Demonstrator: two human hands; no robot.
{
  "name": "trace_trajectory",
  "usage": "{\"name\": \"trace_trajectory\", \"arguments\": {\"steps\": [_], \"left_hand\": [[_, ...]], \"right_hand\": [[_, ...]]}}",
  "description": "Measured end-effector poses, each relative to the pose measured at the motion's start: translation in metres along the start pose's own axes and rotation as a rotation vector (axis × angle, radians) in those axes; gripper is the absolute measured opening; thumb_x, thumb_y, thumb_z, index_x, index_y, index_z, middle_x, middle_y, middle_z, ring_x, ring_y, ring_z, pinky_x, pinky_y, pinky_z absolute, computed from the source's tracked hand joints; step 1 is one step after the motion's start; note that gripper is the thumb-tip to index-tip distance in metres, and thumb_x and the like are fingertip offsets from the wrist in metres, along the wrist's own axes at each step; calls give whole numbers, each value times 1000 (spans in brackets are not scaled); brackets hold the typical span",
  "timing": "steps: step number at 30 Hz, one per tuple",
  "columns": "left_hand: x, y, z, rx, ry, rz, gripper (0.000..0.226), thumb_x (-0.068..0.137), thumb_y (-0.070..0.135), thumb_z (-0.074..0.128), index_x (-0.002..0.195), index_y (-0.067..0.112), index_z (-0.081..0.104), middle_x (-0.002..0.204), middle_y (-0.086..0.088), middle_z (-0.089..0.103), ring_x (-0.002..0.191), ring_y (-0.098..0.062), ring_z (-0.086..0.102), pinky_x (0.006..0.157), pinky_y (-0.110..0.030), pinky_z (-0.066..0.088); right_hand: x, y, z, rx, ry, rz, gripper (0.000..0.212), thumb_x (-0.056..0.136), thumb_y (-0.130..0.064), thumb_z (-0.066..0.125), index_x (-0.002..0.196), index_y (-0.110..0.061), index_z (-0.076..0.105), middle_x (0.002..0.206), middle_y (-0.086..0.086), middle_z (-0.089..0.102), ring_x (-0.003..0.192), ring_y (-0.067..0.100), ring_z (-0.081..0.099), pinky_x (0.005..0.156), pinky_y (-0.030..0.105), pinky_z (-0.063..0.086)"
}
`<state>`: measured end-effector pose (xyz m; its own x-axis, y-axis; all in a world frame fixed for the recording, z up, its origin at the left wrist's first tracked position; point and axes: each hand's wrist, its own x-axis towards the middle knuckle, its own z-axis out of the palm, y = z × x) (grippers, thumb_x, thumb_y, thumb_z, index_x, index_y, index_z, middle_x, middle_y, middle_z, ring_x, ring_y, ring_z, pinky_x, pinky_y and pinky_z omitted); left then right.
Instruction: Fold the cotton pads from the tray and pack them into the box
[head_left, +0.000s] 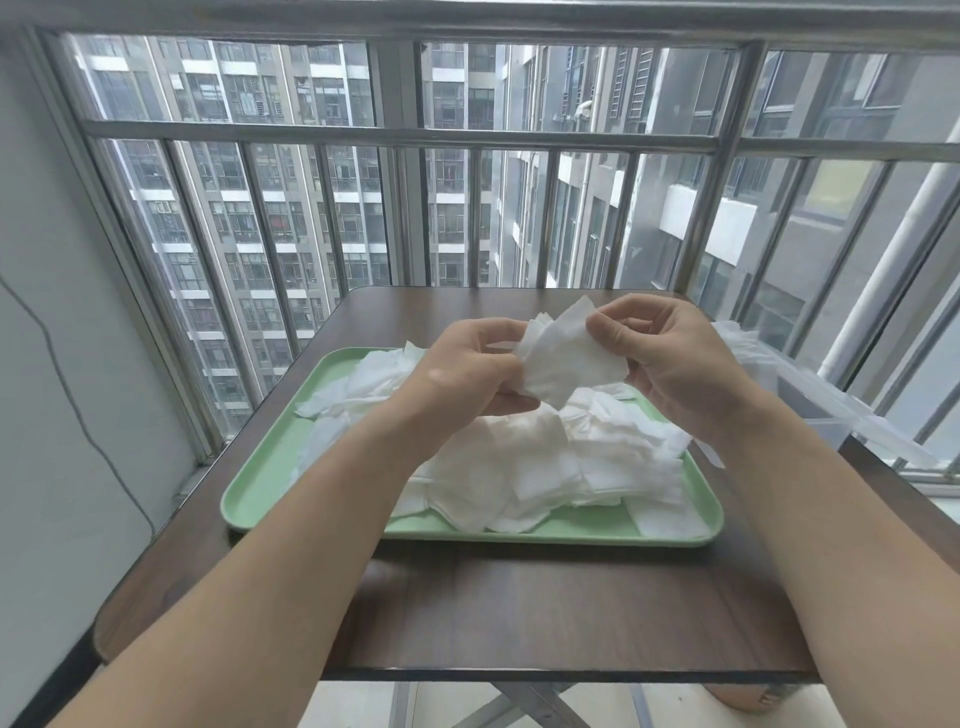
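A pale green tray (249, 499) sits on the dark wooden table, heaped with several white cotton pads (545, 462). Both hands are raised above the tray and share one white cotton pad (569, 364). My left hand (467, 374) pinches its left lower edge. My right hand (670, 358) pinches its upper right corner between thumb and forefinger. The pad is partly creased between them. A clear plastic box (826, 410) stands at the table's right edge, largely hidden behind my right wrist.
The small brown table (519, 613) stands against a metal window railing (395, 137) with high-rise buildings beyond. A white wall with a thin cable (78, 415) is on the left. Bare table surface lies in front of the tray.
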<state>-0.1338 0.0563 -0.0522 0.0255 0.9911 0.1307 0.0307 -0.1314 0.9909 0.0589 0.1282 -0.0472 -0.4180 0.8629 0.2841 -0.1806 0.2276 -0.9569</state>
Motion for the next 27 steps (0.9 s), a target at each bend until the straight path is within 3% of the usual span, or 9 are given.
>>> {"name": "trace_trajectory", "arguments": {"steps": [4,8,13,18,21,27], "left_hand": [[-1,0,-2,-22,5,-1,40,89,-12,47,100,16,73,89,-7,76,81,-21,73,70,-27,61],[-1,2,-1,-103,6,-33,40,87,-14,43,98,10,72,84,-11,75,76,-23,73,69,-27,61],[1,5,-3,-192,-19,-74,43,85,-12,36,95,6,74,88,-17,74,74,-27,72,72,-31,63],[0,-2,-2,-90,-67,-19,19,96,3,61,112,7,70,99,-10,76,89,-23,75,75,-29,61],[0,-7,-3,-17,-59,-7,24,93,4,68,116,11,69,101,-10,76,91,-21,75,75,-27,60],[0,-5,-1,1,-3,16,20,93,2,67,111,10,71,96,-9,74,84,-19,73,72,-26,59]], "right_hand": [[-1,-3,-3,-22,42,15,19,77,-20,72,87,-4,69,82,13,72,75,23,68,72,34,59],[-3,-2,4,-77,6,48,23,77,-27,72,89,-8,67,80,7,71,69,21,67,59,30,56],[-5,-5,3,-79,-16,55,32,69,-14,79,98,-6,66,94,16,72,79,25,70,68,33,58],[-5,-2,5,-110,-35,30,30,69,-13,79,96,-4,68,88,14,72,79,23,69,70,32,57],[-3,-1,4,-105,-5,-24,35,72,-12,77,101,2,66,86,11,70,76,19,67,67,29,55],[-1,0,1,-72,174,-61,54,72,-23,77,115,7,61,100,20,68,91,29,66,81,47,53]]}}
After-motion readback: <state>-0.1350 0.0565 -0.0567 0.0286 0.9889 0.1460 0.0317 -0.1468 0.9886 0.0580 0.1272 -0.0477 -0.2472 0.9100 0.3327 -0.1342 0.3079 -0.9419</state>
